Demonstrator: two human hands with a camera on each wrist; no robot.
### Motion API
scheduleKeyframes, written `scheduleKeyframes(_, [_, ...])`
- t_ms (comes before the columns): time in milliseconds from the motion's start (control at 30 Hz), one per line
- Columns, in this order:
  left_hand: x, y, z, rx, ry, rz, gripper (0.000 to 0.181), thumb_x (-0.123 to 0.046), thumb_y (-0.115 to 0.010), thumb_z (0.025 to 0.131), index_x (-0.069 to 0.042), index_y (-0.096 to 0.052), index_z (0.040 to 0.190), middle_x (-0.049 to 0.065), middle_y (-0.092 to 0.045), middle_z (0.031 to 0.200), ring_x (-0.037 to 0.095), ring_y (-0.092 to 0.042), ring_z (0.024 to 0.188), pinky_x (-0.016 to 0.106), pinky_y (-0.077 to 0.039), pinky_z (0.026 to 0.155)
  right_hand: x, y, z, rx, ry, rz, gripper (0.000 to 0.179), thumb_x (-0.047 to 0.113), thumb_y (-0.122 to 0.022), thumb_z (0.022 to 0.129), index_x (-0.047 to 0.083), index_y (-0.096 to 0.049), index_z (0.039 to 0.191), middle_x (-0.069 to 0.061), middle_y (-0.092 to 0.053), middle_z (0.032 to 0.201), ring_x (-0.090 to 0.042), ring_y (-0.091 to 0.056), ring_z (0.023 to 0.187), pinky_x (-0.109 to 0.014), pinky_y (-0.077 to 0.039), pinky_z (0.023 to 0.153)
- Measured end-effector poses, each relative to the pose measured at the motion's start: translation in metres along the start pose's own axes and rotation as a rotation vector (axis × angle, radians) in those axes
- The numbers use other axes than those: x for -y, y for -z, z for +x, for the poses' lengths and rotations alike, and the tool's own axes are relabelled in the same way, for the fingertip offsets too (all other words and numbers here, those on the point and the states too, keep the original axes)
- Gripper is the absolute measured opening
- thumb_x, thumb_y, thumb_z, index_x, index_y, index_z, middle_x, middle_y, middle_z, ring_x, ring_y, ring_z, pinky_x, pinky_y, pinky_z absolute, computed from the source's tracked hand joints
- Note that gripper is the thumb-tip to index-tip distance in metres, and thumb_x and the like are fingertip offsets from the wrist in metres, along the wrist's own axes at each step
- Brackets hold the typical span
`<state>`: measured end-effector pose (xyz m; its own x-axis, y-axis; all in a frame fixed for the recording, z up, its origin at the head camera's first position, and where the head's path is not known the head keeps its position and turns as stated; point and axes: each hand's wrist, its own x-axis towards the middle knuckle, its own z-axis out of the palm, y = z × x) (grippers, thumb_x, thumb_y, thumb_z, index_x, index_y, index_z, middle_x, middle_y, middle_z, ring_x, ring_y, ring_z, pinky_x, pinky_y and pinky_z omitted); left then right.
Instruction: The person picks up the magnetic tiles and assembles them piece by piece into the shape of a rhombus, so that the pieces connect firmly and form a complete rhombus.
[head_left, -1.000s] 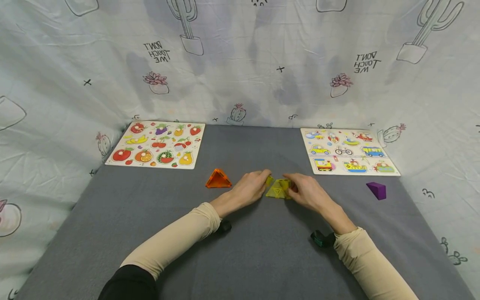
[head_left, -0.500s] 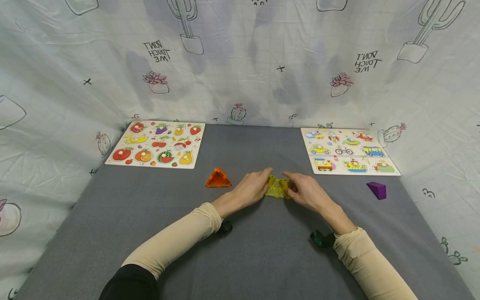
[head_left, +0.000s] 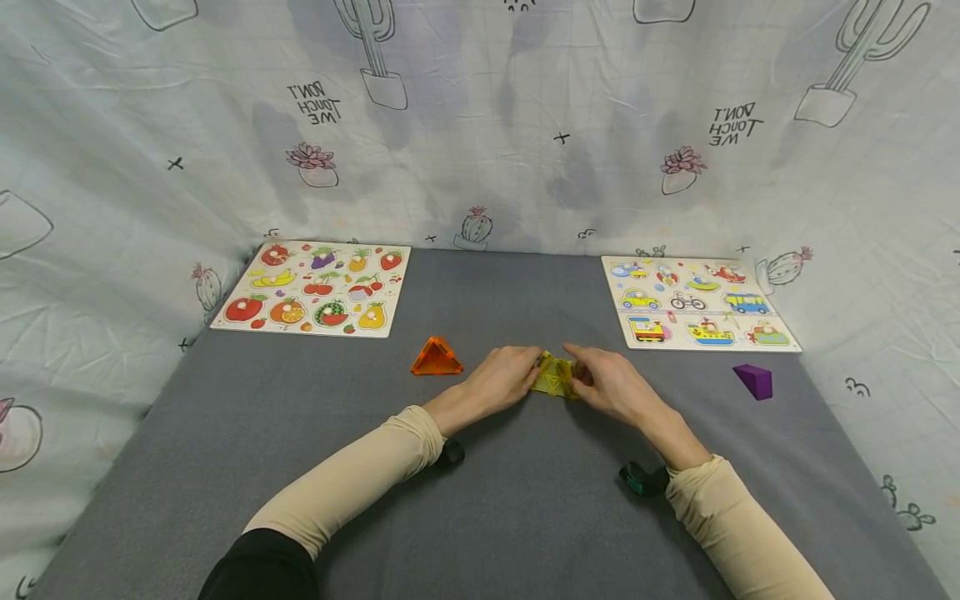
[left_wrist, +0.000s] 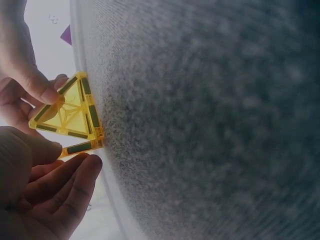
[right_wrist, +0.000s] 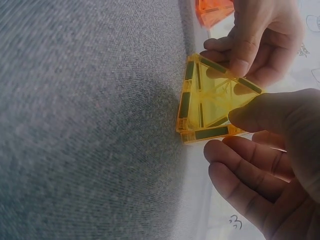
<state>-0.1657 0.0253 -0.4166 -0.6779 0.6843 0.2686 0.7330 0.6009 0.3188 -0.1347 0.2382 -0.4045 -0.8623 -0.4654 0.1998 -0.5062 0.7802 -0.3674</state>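
Note:
Translucent yellow triangular magnetic tiles (head_left: 555, 380) stand joined on the grey cloth between both hands. In the left wrist view, one triangular tile (left_wrist: 67, 112) faces the camera, with another tile (left_wrist: 80, 148) seen edge-on beside it. My left hand (head_left: 504, 373) pinches the left side of the tiles between thumb and fingers. From the right, my right hand (head_left: 613, 382) pinches the other side, its thumb on the tile face (right_wrist: 212, 95) in the right wrist view. The fingers partly hide the far sides, so how all edges meet cannot be told.
An orange triangular tile piece (head_left: 437, 358) stands left of the left hand. A purple wedge block (head_left: 755, 382) lies to the right. Behind are a fruit puzzle board (head_left: 311, 292) at left and a vehicle puzzle board (head_left: 701, 304) at right. A printed curtain (head_left: 480, 125) hangs behind.
The left yellow tile has come in against the others, and the left fingers have lowered and drawn in slightly. My right hand has barely moved; the orange and purple pieces stay put.

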Motion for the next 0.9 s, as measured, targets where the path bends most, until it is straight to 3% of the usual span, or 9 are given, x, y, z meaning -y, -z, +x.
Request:
scheduleKeyframes(233, [0.0,0.0,-0.002,0.02,0.005,-0.012,0.013,-0.012,-0.059,0.097,-0.005,-0.067,0.104,0.004,-0.07,0.086,0.013,-0.063,0.07,0.027,-0.053,0.063,0.003,0.0,0.002,0.02,-0.002,0.017,0.049,0.008,-0.071,0.086,-0.004,-0.058,0.132,-0.003,-0.069,0.082,-0.009,-0.061,0.069,-0.029,-0.051,0.063])
scheduleKeyframes(433, [0.0,0.003,-0.004,0.017,-0.007,-0.002,0.007,-0.013,-0.061,0.096,-0.007,-0.066,0.097,0.001,-0.066,0.078,0.011,-0.058,0.065,0.026,-0.048,0.059,0.006,0.0,0.003,0.019,0.004,0.022,0.048,0.008,-0.072,0.085,-0.003,-0.059,0.13,-0.002,-0.069,0.081,-0.007,-0.06,0.068,-0.027,-0.05,0.061])
scheduleKeyframes(667, [0.001,0.006,-0.008,0.038,0.017,0.006,0.013,-0.015,-0.059,0.098,-0.007,-0.067,0.104,0.002,-0.067,0.082,0.012,-0.06,0.066,0.025,-0.05,0.061,0.008,0.0,0.004,0.007,0.012,0.019,0.046,0.011,-0.072,0.086,0.001,-0.061,0.13,-0.002,-0.069,0.084,-0.011,-0.062,0.071,-0.029,-0.051,0.063])
scheduleKeyframes(900, [0.005,0.02,-0.013,0.034,0.039,0.031,0.017,-0.016,-0.06,0.097,-0.005,-0.067,0.108,0.004,-0.07,0.089,0.015,-0.064,0.073,0.028,-0.054,0.067,0.009,-0.002,0.003,-0.052,0.016,-0.015,0.041,0.017,-0.072,0.088,0.005,-0.065,0.126,-0.003,-0.063,0.088,-0.011,-0.057,0.071,-0.027,-0.048,0.062])
